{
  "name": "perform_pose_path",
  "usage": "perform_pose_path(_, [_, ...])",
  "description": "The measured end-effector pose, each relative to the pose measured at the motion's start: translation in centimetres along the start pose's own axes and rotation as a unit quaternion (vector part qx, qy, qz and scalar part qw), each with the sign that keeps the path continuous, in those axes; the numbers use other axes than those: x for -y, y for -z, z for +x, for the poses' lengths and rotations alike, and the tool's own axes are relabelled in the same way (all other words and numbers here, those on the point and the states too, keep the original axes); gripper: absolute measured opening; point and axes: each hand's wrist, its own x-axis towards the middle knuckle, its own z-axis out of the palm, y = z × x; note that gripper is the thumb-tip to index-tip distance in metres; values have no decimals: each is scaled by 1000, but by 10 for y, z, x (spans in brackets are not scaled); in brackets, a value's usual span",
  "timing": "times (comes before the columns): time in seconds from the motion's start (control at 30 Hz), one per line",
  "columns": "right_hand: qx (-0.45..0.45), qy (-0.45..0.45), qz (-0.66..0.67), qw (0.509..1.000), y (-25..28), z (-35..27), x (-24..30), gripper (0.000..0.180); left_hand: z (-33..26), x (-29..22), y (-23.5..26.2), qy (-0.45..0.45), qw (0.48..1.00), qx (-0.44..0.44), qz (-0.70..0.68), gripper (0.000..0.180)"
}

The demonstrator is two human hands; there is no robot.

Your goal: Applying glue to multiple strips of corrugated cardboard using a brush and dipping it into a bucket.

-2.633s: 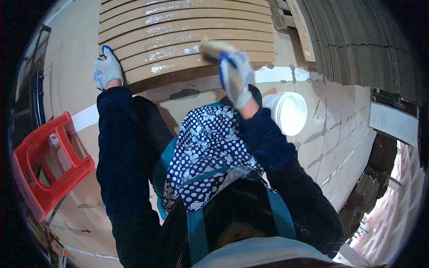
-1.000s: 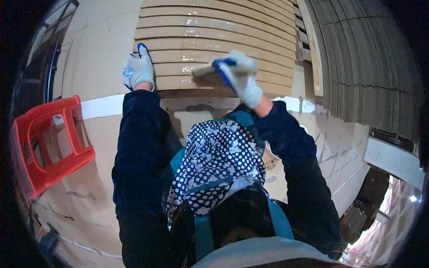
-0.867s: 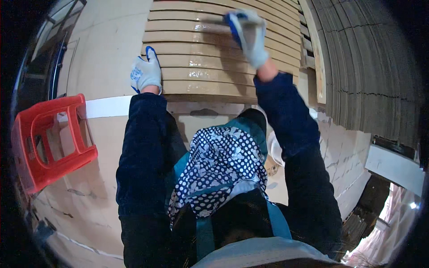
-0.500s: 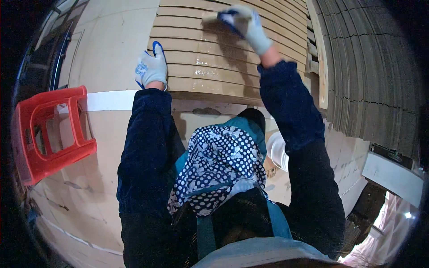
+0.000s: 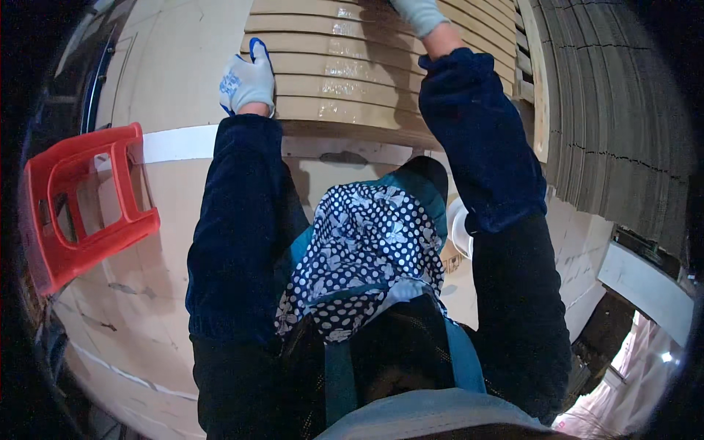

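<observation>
Left grip (image 5: 248, 79) is resting spread beside cardboard layers (image 5: 315, 86); right grip (image 5: 419, 10) is showing too little to tell. Red stool (image 5: 103, 246) and white bucket (image 5: 460, 230) are occupying tan floor (image 5: 173, 249).

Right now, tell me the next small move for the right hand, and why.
I'd probably draw the right hand back toward the body, over the overlapping tan sheets. It reaches the picture's top edge, its fingers cut off, and glossy streaks show only in a narrow band; the sheets' right side looks duller. What it holds is out of view.
</observation>
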Motion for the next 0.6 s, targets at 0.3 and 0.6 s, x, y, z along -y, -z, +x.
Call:
perform_pose_path(0.3, [315, -98, 277, 902, 116, -103, 180, 18, 5, 23, 3, -1, 999, -45, 16, 64])
perform_pose_path(0.6, [125, -79, 99, 984, 96, -97, 163, 20, 5, 23, -3, -18, 998, -63, 13, 65])
